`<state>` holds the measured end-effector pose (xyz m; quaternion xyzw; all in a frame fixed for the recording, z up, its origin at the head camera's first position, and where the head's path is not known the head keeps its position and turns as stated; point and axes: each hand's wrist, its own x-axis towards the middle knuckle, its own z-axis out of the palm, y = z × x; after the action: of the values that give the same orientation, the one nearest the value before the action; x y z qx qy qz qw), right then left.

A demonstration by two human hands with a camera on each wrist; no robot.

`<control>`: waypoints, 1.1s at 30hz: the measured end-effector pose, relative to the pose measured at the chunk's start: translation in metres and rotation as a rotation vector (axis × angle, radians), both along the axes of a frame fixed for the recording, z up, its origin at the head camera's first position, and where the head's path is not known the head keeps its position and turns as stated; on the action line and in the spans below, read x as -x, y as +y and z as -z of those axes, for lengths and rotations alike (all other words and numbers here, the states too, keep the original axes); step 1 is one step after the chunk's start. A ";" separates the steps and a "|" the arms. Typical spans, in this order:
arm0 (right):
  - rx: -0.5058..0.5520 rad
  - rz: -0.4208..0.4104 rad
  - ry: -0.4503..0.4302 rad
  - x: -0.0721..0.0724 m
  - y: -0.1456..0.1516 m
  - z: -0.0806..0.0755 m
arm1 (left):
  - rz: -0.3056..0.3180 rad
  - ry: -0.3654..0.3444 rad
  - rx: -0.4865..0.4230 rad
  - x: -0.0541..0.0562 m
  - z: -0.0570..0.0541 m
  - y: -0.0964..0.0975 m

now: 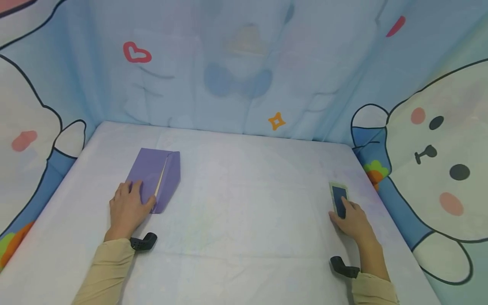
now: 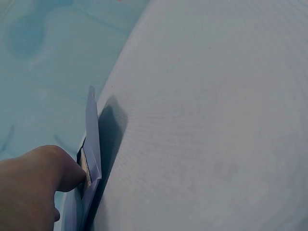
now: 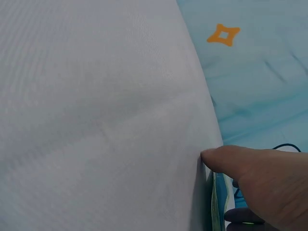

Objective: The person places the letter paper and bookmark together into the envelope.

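Observation:
On the left of the table lies a purple box (image 1: 152,165) with a lid flap along its right side; a narrow cream strip shows in the gap. My left hand (image 1: 127,207) grips its near end, fingers over the top and left edge. In the left wrist view the thumb (image 2: 70,173) presses at the gap beside the raised flap (image 2: 92,130). Far to the right, my right hand (image 1: 354,220) holds a small flat rectangular thing (image 1: 339,195), dark blue with a pale green border. Its thumb (image 3: 226,159) is at the left side; the hand hides the near end.
A white cloth covers the table (image 1: 244,203), with light creases. Behind it hangs a blue printed curtain (image 1: 244,106), with cartoon animals on both sides. A black wrist device (image 1: 144,242) is on the left wrist, and another black device (image 1: 344,267) on the right.

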<state>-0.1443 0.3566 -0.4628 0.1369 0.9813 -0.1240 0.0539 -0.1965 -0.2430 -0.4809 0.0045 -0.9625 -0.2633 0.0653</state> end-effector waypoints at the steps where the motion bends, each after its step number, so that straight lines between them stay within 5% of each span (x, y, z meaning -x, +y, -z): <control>1: 0.001 0.015 -0.001 0.000 -0.001 0.000 | 0.001 0.002 -0.001 0.000 0.000 0.000; 9: -0.010 0.100 -0.012 0.004 0.000 0.000 | 0.005 0.005 -0.013 -0.001 0.000 0.000; 33: 0.052 0.167 -0.069 0.018 0.012 -0.010 | -0.005 0.021 -0.010 0.004 0.004 -0.003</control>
<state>-0.1627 0.3682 -0.4532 0.2211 0.9605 -0.1485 0.0805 -0.2008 -0.2461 -0.4848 0.0044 -0.9604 -0.2679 0.0761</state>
